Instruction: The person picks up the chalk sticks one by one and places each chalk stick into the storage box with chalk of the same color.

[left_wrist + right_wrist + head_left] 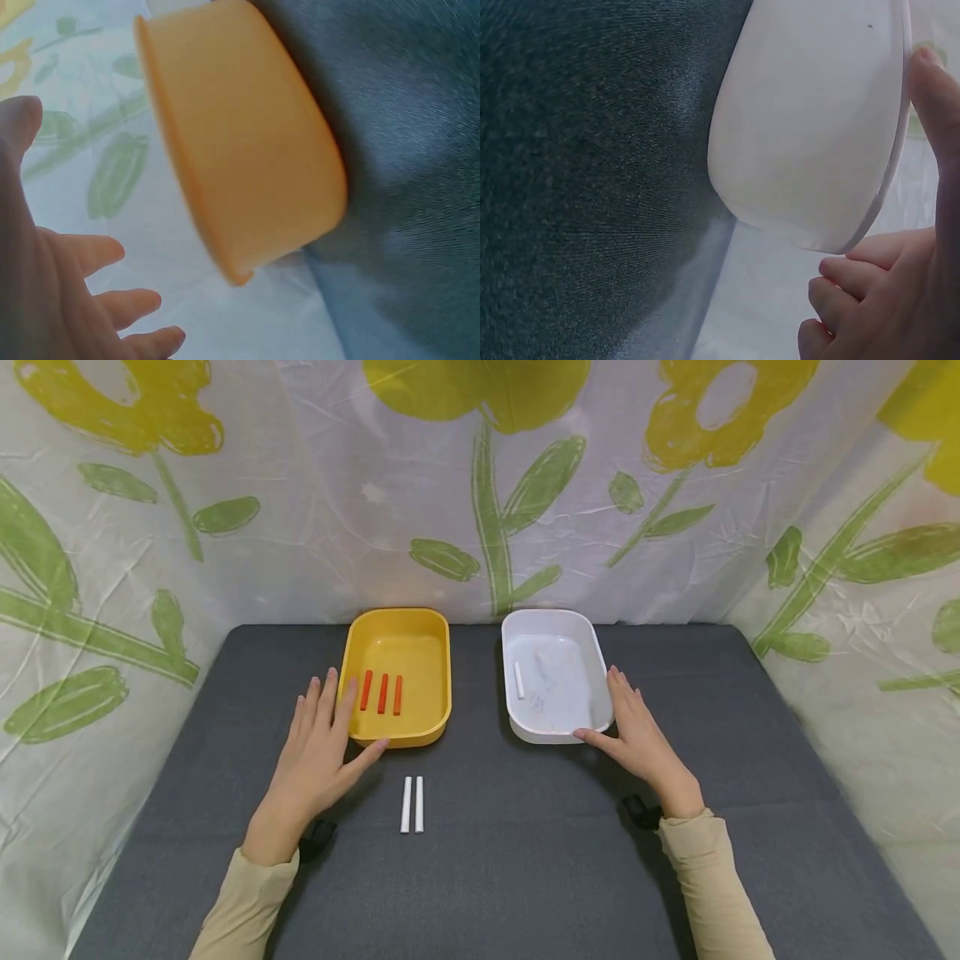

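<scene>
My left hand (313, 760) is spread, with straight fingers, at the near left corner of a yellow tray (442, 720). In the left wrist view a gap shows between the fingers and the tray's side (247, 135). Three red chalk sticks (383, 693) lie side by side in that tray. At the near right corner of a white tray (570, 714), my right hand (643, 739) has its thumb along the near rim and its extended fingers beside the right wall. One white chalk stick (519, 681) is in the white tray. Two more white chalk sticks (419, 804) lie on the table.
A dark grey cloth (510, 885) covers the table. Behind both trays hangs a pale curtain (315, 543) printed with yellow flowers, which also runs along both sides. A strip of cloth separates the two trays. Dark straps (641, 812) sit at the wrists.
</scene>
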The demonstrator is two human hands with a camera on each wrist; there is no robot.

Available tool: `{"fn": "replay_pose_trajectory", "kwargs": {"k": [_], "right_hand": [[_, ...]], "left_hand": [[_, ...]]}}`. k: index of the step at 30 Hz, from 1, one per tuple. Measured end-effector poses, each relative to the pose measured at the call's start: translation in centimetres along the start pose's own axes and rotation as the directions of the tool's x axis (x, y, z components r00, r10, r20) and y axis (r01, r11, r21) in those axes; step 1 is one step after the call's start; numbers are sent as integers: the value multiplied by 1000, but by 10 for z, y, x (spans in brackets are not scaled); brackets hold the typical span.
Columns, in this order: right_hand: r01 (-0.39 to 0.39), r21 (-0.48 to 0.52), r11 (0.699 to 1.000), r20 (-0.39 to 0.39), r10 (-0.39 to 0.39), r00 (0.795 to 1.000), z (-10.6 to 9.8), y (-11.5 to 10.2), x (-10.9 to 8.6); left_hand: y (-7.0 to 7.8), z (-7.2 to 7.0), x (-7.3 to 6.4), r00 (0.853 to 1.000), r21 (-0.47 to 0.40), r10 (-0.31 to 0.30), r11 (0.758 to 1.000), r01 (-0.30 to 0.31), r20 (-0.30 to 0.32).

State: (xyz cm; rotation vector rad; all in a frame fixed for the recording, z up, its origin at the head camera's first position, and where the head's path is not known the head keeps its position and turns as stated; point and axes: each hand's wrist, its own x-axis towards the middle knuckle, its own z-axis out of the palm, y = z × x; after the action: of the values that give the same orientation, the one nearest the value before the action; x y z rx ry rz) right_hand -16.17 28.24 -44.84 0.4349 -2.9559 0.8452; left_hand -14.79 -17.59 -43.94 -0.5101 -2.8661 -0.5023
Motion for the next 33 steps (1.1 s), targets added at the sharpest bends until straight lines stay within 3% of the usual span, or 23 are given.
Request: {"fn": "replay_pose_trajectory", "kwargs": {"k": [3,7,14,19,27,33], "right_hand": [[11,-43,999,-11,-12,1000,2,0,-2],[15,-133,991,-1,-15,1000,5,-1,-5],[-9,-175,984,30,14,999,9,-3,-8],[-17,-161,987,32,22,999,9,-4,-8],[-17,-138,990,41,23,999,9,-4,-8],[-17,-135,991,39,22,999,9,-3,-8]], "left_hand": [[6,-7,-4,999,11,36,999,-36,-16],[15,-14,-12,989,14,128,992,-128,-79],[31,-16,-24,940,13,276,960,-279,-203],[35,-8,-31,917,-38,339,935,-354,-209],[39,9,-42,943,-214,329,919,-333,-56],[38,18,-45,958,-315,282,915,-254,47]]}}
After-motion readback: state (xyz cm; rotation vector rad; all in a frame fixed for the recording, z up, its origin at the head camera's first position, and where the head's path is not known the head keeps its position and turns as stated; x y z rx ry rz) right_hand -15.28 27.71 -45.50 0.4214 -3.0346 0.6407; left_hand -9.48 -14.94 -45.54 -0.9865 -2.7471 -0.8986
